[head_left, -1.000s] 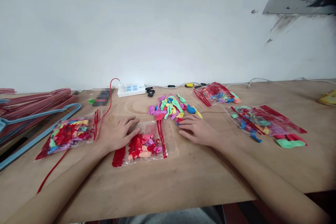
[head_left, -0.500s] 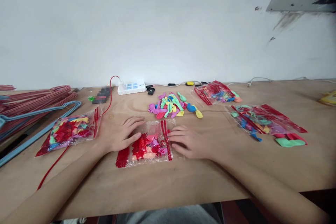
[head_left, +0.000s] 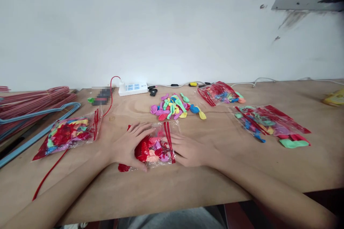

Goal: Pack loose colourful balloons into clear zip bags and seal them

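Observation:
A clear plastic bag with red print [head_left: 156, 150] lies flat on the table in front of me, with pink, peach and purple balloons inside. Across its left part rests my left hand [head_left: 131, 146], fingers and thumb spread, covering some of the red print. My right hand [head_left: 190, 150] lies at the bag's right end by the red stripes, its fingers stretched out and partly over the clear edge. Just behind the bag is a loose pile of coloured balloons [head_left: 174, 107].
Filled balloon bags lie at the left [head_left: 70, 134], back right [head_left: 219, 93] and right [head_left: 271, 120], the last with a green balloon [head_left: 294, 143] beside it. A white power strip [head_left: 133, 88] with a red cable [head_left: 51, 175] and wire hangers [head_left: 40, 109] are also on the table [head_left: 242, 171].
My left hand has moved right and onto the bag, its thumb spreading lower across the front. My right hand has shifted slightly toward the bag's edge.

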A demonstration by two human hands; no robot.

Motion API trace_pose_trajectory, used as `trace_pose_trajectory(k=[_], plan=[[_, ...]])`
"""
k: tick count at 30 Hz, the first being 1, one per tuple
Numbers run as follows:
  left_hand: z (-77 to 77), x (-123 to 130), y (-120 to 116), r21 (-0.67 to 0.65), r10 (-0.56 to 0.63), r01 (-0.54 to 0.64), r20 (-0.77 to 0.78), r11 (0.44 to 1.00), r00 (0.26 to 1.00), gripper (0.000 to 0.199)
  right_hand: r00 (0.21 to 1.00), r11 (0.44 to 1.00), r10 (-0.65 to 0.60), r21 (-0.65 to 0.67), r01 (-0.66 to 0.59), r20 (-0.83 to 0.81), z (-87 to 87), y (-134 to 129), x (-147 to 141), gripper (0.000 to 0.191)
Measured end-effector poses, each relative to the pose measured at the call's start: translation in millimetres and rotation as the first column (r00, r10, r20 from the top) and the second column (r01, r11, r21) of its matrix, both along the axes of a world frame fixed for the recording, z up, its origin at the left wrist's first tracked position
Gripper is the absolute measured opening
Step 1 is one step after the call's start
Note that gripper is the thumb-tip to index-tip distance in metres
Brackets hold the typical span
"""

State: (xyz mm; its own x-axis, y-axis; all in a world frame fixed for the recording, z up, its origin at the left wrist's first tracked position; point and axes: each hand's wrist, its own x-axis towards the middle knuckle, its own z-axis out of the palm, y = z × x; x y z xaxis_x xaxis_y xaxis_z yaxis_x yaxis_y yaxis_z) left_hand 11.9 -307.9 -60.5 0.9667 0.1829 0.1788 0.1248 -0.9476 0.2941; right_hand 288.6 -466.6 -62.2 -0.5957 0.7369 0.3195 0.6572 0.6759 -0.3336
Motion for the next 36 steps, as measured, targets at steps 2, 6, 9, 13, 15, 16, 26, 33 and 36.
trace_pose_trajectory(k=[2,6,9,13,15,16,26,33,36], plan=[[0.4,0.3,-1.0,-0.009,0.001,-0.001,0.008,1.000,1.000,0.139,0.994,0.994,0.104,-0.009,-0.104,-0.021,3.9,0.2,-2.2,0.050],[2.4,0.1,-2.1,-0.011,-0.007,0.007,0.006,1.000,1.000,0.139,0.995,0.999,0.022,0.043,-0.018,-0.093,7.7,2.5,11.0,0.044],[3.9,0.6,-2.8,-0.012,-0.010,0.011,0.007,1.000,1.000,0.136,0.991,0.995,-0.028,0.093,0.040,-0.128,8.2,0.6,24.1,0.042],[4.9,1.4,-3.3,-0.017,-0.019,0.019,0.022,1.000,1.000,0.137,1.000,1.000,0.021,-0.010,-0.021,-0.001,7.7,-5.3,17.2,0.039],[5.0,1.4,-3.1,-0.017,-0.026,0.026,0.019,1.000,0.999,0.138,0.995,0.996,0.080,-0.029,-0.078,0.059,5.8,-5.3,5.6,0.043],[4.9,1.3,-2.9,-0.016,-0.028,0.028,0.015,0.999,0.999,0.138,0.991,0.994,0.107,-0.029,-0.105,0.079,4.5,-4.4,-0.1,0.046],[-0.9,0.8,2.0,-0.015,-0.032,0.032,0.026,0.999,0.999,0.140,0.994,0.990,-0.011,0.135,0.025,-0.105,-2.0,6.0,20.3,0.044],[3.8,-3.8,9.5,-0.009,-0.002,0.002,-0.016,1.000,1.000,0.129,0.854,0.807,-0.447,0.293,0.513,-0.266,-13.4,30.7,84.0,0.040],[5.1,-4.9,11.3,0.005,-0.007,0.008,-0.014,1.000,1.000,0.127,0.754,0.694,-0.621,0.298,0.656,-0.212,-19.5,37.8,114.3,0.034]])
